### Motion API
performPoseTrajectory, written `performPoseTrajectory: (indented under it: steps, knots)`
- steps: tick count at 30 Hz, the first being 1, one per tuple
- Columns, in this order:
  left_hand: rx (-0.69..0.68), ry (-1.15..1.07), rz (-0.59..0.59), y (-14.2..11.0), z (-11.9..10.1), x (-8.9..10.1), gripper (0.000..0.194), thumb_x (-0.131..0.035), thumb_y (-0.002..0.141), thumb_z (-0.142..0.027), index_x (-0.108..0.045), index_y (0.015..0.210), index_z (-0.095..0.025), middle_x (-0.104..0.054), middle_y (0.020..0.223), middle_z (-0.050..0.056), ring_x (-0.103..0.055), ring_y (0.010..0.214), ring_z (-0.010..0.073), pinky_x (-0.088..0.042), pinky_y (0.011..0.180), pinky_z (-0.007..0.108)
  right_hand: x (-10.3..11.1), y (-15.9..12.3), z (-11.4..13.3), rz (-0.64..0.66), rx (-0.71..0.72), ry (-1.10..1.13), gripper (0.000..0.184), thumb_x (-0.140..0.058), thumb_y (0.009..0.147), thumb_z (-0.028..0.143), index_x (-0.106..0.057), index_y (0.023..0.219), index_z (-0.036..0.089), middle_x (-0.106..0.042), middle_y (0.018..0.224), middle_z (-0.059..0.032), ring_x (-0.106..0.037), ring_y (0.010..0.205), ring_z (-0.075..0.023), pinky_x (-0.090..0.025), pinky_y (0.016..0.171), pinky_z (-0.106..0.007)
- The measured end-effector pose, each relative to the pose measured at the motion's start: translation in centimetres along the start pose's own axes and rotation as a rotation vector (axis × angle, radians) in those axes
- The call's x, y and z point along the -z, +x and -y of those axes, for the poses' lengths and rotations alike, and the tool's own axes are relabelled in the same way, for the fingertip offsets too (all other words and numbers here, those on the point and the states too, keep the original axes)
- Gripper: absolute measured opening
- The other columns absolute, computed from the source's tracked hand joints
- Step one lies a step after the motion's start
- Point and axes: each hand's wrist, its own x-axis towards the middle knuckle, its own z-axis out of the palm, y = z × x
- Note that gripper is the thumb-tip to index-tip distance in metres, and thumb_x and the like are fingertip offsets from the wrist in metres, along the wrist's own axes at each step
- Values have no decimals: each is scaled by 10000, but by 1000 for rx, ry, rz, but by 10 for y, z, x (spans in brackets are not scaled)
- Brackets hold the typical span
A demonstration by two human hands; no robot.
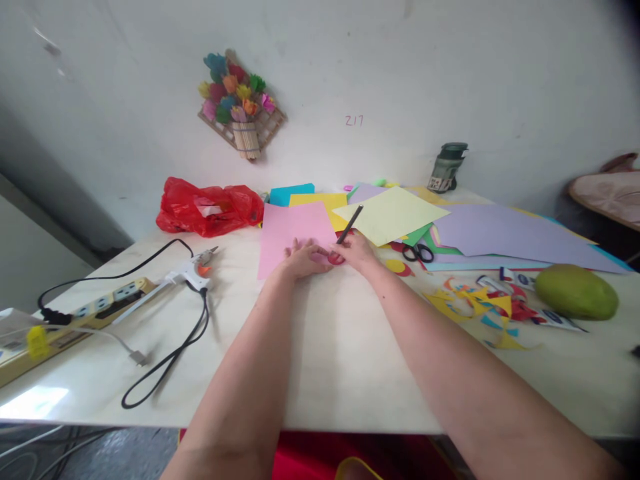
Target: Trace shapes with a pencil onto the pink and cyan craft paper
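A pink paper sheet (pixel 293 233) lies on the white table (pixel 330 353). My left hand (pixel 303 259) rests flat on its near edge, fingers spread, pressing a small red round piece (pixel 336 258) against the sheet. My right hand (pixel 356 250) is closed round a black pen (pixel 350 223), whose tip touches the paper beside the red piece.
A glue gun (pixel 193 272) with a black cord and a power strip (pixel 75 317) lie at the left. A red plastic bag (pixel 207 208) sits at the back. Coloured sheets (pixel 500 233), black scissors (pixel 419 252), paper scraps (pixel 480 307) and a green mango (pixel 576 292) fill the right side.
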Motion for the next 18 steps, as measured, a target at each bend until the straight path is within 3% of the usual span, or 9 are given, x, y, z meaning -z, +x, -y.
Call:
performPoseTrajectory:
  steps: [4,10,18]
  knots:
    - [34,-11,-128,2,-4,-6,534,-532,595,-665,-548,1031,-357,-189,1429,-49,87,1297,313,-18,1005,553,-2,5,-7,-162,-66,204,287,-513,734,430,-583,794,157,-642,616,-26,-570,441,-105,-473,469,-218]
    - [84,79,-306,3,-15,-14,597,-425,614,-750,-577,951,-281,-214,1422,-7,131,1290,314,77,991,574,-1,8,-10,-270,-130,177,274,-478,765,406,-582,832,161,-633,586,-20,-577,445,-109,-483,493,-228]
    - [105,65,-232,11,-19,-20,528,-461,623,-710,-624,845,-259,-220,1420,5,114,1286,351,55,972,609,-1,7,-12,-290,-101,27,274,-460,770,434,-576,839,196,-637,601,-1,-613,550,-126,-485,580,-249]
